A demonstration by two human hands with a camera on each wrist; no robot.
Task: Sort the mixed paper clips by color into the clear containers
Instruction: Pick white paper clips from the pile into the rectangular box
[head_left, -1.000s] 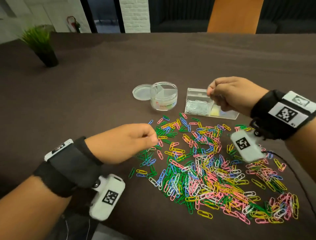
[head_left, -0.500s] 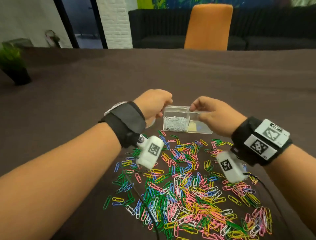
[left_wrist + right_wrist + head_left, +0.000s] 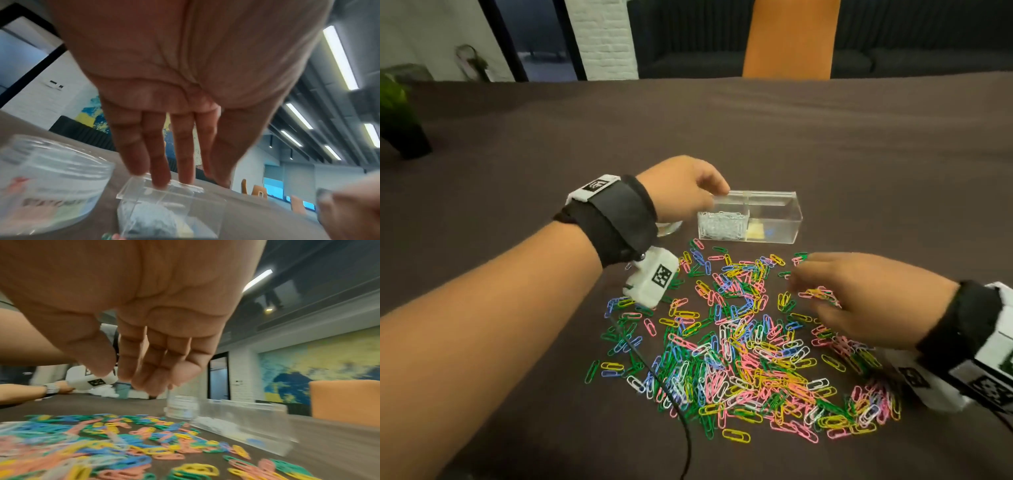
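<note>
Head view: the left hand (image 3: 681,188) rests straight fingertips (image 3: 162,180) on the top edge of the rectangular clear container (image 3: 751,219), steadying it, while the right hand (image 3: 859,294), fingers loosely extended and holding nothing discernible, hovers over the mixed paper clips (image 3: 739,342) spread on the table (image 3: 722,137) just in front of that container. Judged step: picking the next clip; this calls for pinching a single colour from the tangle and carrying it to the matching compartment.
</note>
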